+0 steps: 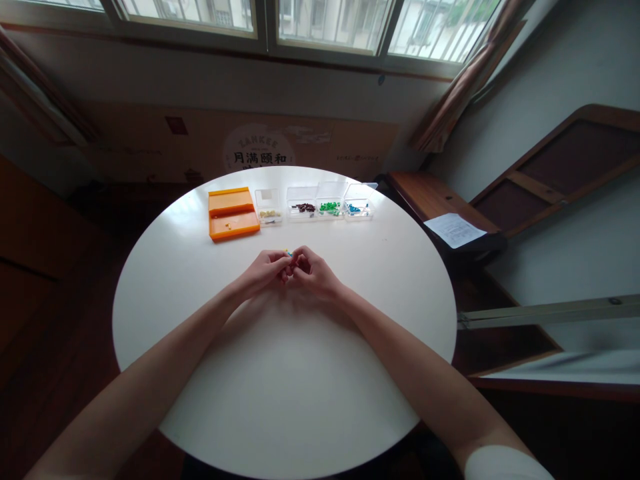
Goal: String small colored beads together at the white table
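Note:
Over the middle of the white round table (280,373), my left hand (270,268) and my right hand (314,270) meet at the fingertips. Both are closed, with thumbs and index fingers pinched together. Between them shows a tiny blue and yellow piece (289,253), mostly hidden by the fingers, so its kind is unclear. Beyond the hands stand open clear plastic boxes of small parts: pale yellow pieces (271,214), dark brown pieces (306,208), green pieces (329,207) and blue pieces (355,209).
Left of the boxes lies an orange tray (234,228) with a few tiny yellow bits in it. A sheet of paper (454,230) rests on a wooden bench (425,193) to the right of the table. Windows and a wall are behind.

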`<state>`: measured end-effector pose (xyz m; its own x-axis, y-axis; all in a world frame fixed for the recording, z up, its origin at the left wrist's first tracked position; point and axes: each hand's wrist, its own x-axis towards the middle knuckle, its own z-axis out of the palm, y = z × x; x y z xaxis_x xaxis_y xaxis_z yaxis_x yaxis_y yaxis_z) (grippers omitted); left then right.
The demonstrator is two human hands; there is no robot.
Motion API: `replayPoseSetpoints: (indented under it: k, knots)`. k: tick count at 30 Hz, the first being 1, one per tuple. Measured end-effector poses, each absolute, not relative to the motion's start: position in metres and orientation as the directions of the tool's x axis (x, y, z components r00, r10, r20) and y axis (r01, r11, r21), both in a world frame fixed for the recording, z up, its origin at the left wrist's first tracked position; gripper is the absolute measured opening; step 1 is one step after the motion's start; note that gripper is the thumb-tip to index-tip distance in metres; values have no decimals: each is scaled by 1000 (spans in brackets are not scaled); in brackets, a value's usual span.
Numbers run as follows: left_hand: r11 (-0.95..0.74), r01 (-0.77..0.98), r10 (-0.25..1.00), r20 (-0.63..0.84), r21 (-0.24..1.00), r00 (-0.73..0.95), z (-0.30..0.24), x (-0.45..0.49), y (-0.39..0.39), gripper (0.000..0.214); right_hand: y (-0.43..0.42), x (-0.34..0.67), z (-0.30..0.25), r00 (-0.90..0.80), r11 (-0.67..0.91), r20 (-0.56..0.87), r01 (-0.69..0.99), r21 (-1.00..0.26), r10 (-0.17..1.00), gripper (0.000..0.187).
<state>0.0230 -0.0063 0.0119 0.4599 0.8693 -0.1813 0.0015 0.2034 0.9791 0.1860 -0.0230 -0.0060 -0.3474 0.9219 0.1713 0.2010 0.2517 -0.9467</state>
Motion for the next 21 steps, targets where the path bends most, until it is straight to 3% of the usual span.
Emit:
replayPoseSetpoints:
  k: [21]
  knots:
    - [181, 24, 871, -172, 983, 460, 13, 23, -7, 31, -22, 186, -7, -343, 259, 171, 229, -938, 923, 10]
